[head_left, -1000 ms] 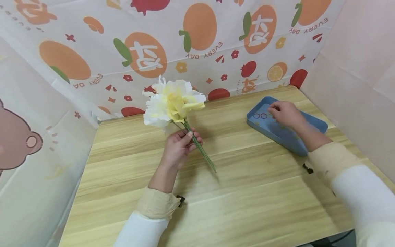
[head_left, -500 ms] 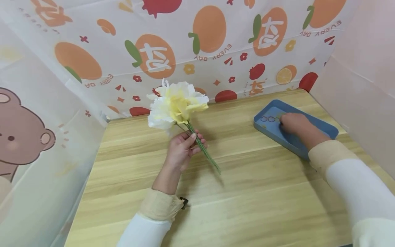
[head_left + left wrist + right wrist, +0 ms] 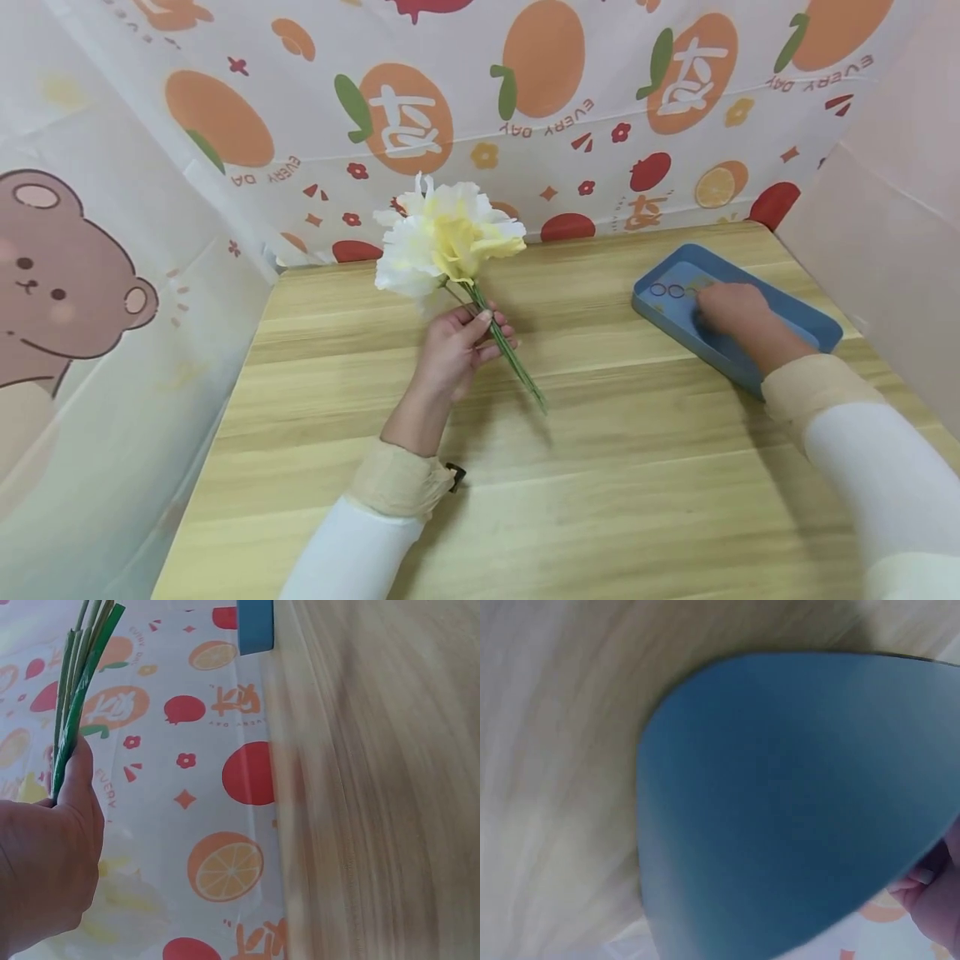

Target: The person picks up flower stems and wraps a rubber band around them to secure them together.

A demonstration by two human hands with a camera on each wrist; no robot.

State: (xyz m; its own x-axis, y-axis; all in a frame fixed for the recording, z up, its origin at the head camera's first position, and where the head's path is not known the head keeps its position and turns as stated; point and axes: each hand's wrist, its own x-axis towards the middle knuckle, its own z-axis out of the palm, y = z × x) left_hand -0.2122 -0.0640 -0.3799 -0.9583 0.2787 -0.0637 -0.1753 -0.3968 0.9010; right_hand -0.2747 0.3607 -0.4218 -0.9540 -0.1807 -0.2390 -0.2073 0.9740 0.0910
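Observation:
In the head view my left hand [image 3: 456, 346] grips a small bunch of white and yellow artificial flowers [image 3: 453, 237] by the green stems [image 3: 517, 367], above the table. The stems [image 3: 79, 690] rise from between thumb and fingers in the left wrist view. At the right, my right hand [image 3: 735, 318] is down inside a blue tray [image 3: 816, 329], its fingers curled and fingertips hidden. Two thin reddish rings [image 3: 667, 290] lie in the tray just left of that hand. The tray's outer wall [image 3: 780, 802] hides most of the right hand in the right wrist view.
A wood-grain table [image 3: 600, 500] carries everything. Behind it hangs a fruit-patterned cloth [image 3: 480, 158], with a bear-printed cloth [image 3: 71, 267] at the left and a pale wall [image 3: 900, 225] on the right, close to the tray.
My right hand has come down from above the tray into it, its fingers curling. My left hand keeps its grip on the flowers. The head view has shifted slightly.

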